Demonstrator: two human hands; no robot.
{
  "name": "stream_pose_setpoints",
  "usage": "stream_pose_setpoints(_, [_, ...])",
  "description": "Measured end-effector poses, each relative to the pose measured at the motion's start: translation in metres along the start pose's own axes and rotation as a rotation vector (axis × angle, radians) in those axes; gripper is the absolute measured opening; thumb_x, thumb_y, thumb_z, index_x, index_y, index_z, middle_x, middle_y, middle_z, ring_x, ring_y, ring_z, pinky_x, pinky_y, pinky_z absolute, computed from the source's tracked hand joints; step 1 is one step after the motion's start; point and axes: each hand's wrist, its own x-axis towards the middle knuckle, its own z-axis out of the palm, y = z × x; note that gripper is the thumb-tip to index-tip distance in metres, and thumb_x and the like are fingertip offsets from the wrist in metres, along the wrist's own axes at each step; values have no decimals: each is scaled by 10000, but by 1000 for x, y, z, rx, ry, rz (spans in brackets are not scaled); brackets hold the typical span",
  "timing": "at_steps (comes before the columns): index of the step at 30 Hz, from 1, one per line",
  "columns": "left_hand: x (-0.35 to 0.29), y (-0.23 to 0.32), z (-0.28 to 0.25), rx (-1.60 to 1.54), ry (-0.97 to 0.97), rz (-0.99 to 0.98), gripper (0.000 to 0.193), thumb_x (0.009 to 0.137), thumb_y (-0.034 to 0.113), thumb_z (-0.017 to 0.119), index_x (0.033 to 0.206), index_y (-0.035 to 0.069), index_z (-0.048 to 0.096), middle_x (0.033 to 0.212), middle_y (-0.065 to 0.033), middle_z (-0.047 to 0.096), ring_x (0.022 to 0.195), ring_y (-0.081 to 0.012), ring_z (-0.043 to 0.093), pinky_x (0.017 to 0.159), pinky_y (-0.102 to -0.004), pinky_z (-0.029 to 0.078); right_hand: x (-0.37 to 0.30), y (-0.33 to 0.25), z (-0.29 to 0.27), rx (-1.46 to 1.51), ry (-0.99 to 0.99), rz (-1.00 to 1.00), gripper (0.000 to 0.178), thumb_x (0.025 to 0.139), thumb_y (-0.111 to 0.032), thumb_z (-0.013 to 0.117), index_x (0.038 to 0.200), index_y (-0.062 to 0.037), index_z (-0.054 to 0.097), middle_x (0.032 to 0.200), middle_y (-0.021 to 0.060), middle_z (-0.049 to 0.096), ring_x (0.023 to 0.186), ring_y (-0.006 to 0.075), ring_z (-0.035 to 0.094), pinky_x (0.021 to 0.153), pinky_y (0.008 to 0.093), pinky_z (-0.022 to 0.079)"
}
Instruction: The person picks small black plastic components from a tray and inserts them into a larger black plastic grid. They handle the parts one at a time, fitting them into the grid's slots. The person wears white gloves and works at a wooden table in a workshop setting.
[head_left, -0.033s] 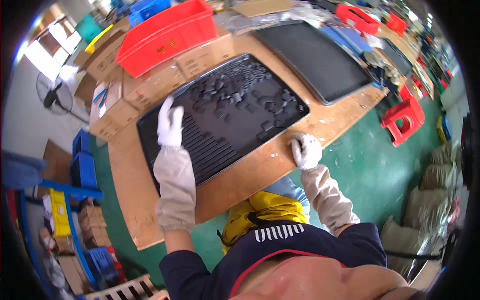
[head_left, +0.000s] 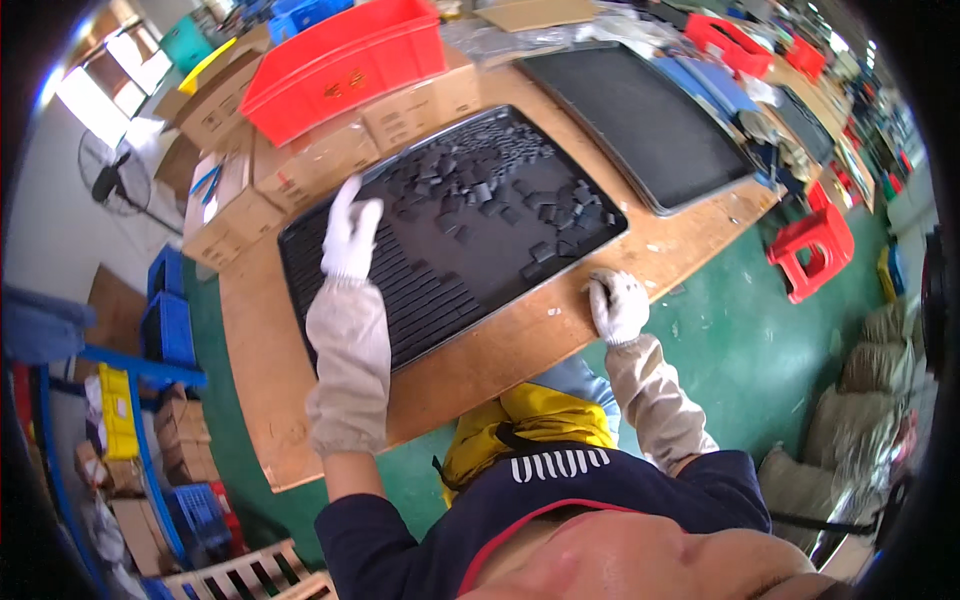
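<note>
Loose black pieces (head_left: 483, 193) in the tray (head_left: 490, 265) on the table (head_left: 270, 420) looked light, stiff, best edge-pinched; left hand (head_left: 350, 238) had fingers part-spread, nothing visibly held, right hand (head_left: 620, 308) curled, contents unclear from my spot.

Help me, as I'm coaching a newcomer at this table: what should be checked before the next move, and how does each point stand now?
1. Both hands gloved: ok, left hand and right hand wear white gloves.
2. Black tray under the left hand resting on the table: ok.
3. Black strips side by side at the tray's left: ok.
4. Loose black pieces arranged in rows: not ok, many lie scattered.
5. Left hand's grip holding a piece: cannot tell.
6. Red bin kept out of the tray: ok, it sits on cardboard boxes.
</note>
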Motion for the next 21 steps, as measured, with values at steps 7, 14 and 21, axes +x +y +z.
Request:
stream_pose_setpoints(7, [84, 17, 38, 1126, -514, 22, 1250, 644, 556, 847, 1594, 274, 86, 1495, -250, 354, 1318, -409, 474, 1088, -486, 410, 8, -7, 3, -1, -11, -27, 122, 826, -89, 688, 944, -123, 680, 861, 71, 690, 767, 289, 641, 716, 383, 484])
stream_pose_setpoints(14, [148, -24, 67, 1268, -762, -173, 1408, 566, 528, 898, 1594, 287, -33, 1549, -288, 242, 1403, -438, 361, 1136, -529, 345, 10, -2, 4, 58, -40, -15, 151, 821, -64, 684, 962, -116, 670, 859, 58, 695, 749, 277, 636, 703, 376, 480])
stream_pose_setpoints(21, [158, -70, 64, 1027, -680, -40, 1013, 654, 527, 830, 1503, 258, 347, 1471, -246, 357, 1352, -425, 428, 1103, -482, 388, 13, -3, 0, 79, -95, -11, 197, 805, -41, 681, 991, -106, 662, 854, 51, 698, 739, 274, 636, 703, 376, 479])
